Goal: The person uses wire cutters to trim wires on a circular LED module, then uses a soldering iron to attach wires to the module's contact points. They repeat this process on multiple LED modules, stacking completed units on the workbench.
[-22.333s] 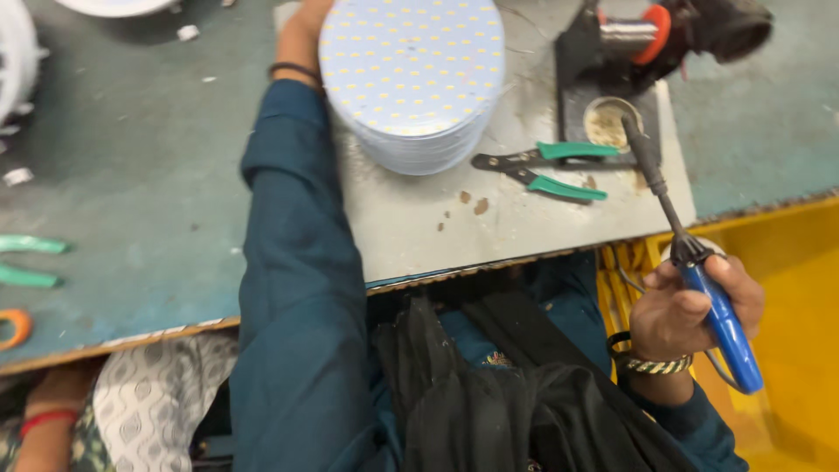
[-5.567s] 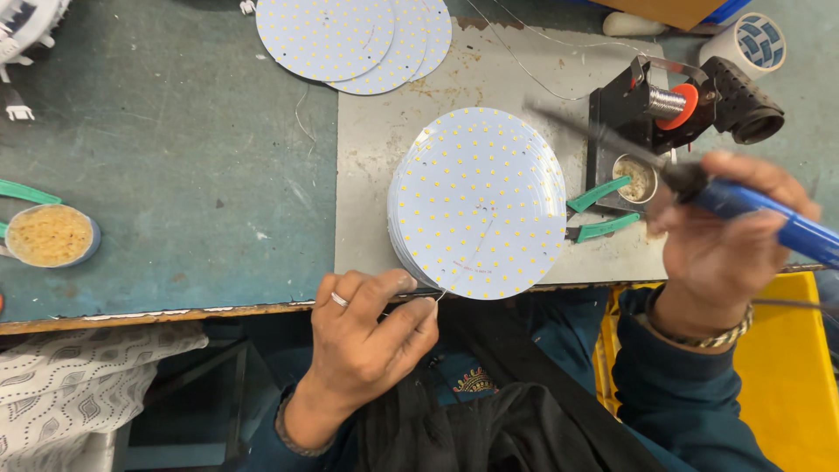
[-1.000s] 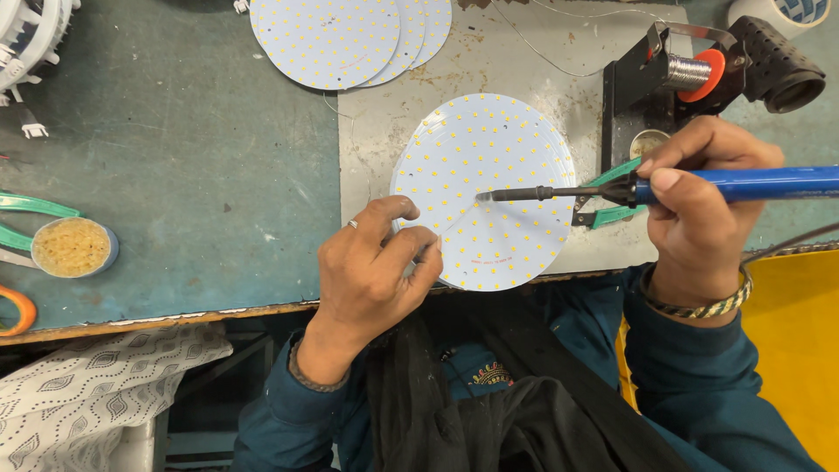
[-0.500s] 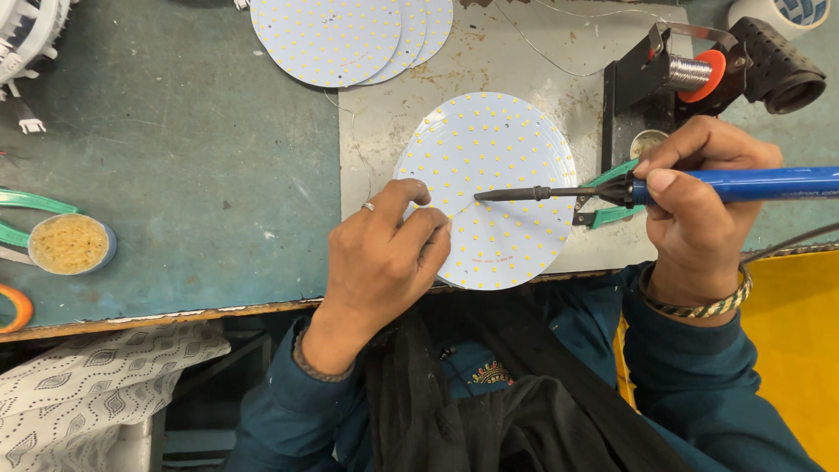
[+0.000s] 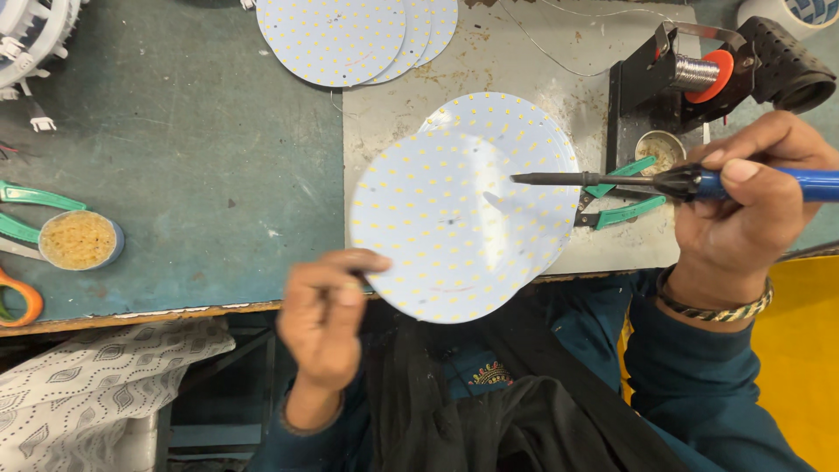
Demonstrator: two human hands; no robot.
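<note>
My left hand (image 5: 328, 310) pinches the near-left edge of a round white LED board (image 5: 441, 223) dotted with yellow chips and holds it lifted and tilted over the table's front edge. Beneath it a stack of similar round boards (image 5: 533, 144) lies on the grey metal plate (image 5: 489, 61). My right hand (image 5: 752, 205) grips a blue-handled soldering iron (image 5: 673, 182) level, its dark tip pointing left and hovering over the right part of the lifted board.
More round LED boards (image 5: 350, 35) lie fanned at the back. A black solder-wire stand with a red spool (image 5: 699, 74), a small flux tin (image 5: 660, 149) and green-handled cutters (image 5: 620, 201) sit at right. A tin of yellowish paste (image 5: 79, 240) and green pliers (image 5: 31, 197) lie left.
My left hand has picked the top board off the stack and pulled it toward me and to the left. The soldering iron has stayed almost in the same place.
</note>
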